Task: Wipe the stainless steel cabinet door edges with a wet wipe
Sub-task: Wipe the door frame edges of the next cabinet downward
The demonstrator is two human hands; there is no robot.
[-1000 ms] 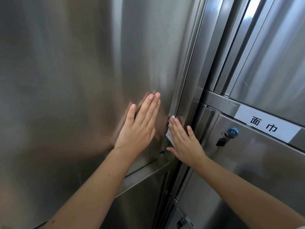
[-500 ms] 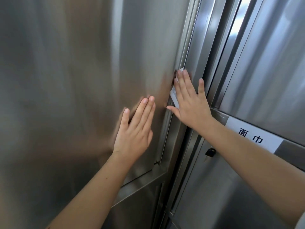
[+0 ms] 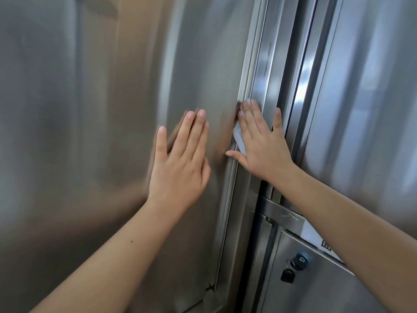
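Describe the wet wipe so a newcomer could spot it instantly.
Take the large steel door panel on the left and follow its right vertical edge to where the right hand lies flat on it. The wet wipe is the thin white sheet showing from under that hand's fingers. The left hand beside it presses bare metal, and the white label lower right is stuck to a cabinet.

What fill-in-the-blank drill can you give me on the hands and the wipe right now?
The wet wipe, coloured ____, lies between the right hand and the door edge.
The left hand rests flat on the door panel, holding ____.
Low on the right, a dark key hangs from a lock with a ____ face.
Missing words: white; nothing; blue.
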